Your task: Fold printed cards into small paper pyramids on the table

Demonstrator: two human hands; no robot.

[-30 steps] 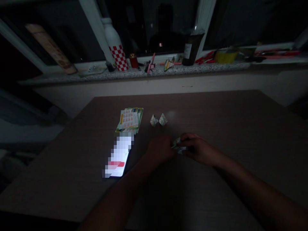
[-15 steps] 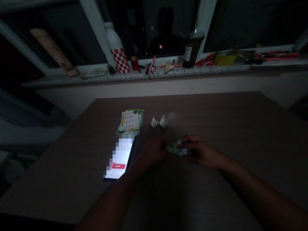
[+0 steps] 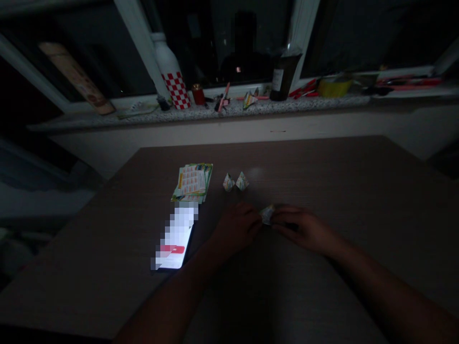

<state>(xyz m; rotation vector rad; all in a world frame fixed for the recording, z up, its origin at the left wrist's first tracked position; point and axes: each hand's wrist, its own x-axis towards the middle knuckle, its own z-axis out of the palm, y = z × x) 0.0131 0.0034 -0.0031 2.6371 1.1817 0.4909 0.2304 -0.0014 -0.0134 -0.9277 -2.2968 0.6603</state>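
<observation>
A small piece of folded printed paper (image 3: 267,215) is between my two hands, low over the table. My left hand (image 3: 241,223) has its fingers closed at the paper's left edge. From the other side my right hand (image 3: 299,225) pinches the right edge between thumb and fingers. The hands cover part of the paper, so its full shape is hidden. Just beyond them stand two small pointed folded-paper pieces, one on the left (image 3: 228,182) and one on the right (image 3: 242,181), side by side.
A stack of printed paper sheets (image 3: 191,180) lies on the brown table (image 3: 322,177), left of the folded pieces. Nearer me is a lit phone (image 3: 175,239), beside my left forearm. On the windowsill (image 3: 229,111) stand a checkered bottle (image 3: 175,86), a dark pouch (image 3: 283,79) and other items.
The paper now shows smaller and less spread out between my hands. My left hand has shifted right, closer to my right hand. The camera view has moved slightly.
</observation>
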